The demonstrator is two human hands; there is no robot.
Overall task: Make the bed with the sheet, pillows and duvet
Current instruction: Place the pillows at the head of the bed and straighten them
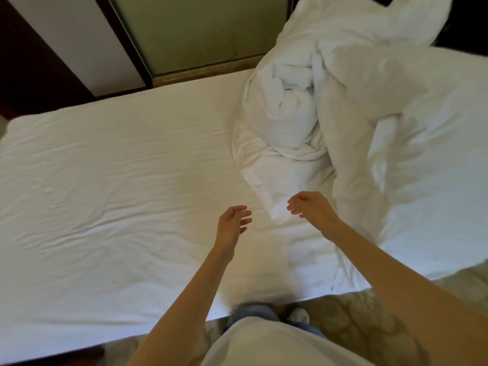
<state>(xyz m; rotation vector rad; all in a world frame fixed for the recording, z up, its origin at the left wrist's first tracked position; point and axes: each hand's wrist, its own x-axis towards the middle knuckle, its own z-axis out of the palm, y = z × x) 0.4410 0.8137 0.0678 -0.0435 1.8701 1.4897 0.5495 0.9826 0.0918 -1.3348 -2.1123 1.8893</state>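
Left hand (232, 223), right hand (310, 210) above sheet (105, 180).

No readable text, labels, brands or numbers anywhere in view.

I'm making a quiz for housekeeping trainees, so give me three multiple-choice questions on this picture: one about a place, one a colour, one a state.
1. Where is the bunched duvet?
A. on a chair
B. on the sheet, right of view
C. in a cupboard

2. The sheet is:
A. white
B. blue
C. grey

3. The left hand and right hand are:
A. open, empty
B. gripping a pillow
C. clenched

Answers: B, it is heaped there; A, plainly white; A, both relaxed, holding nothing.
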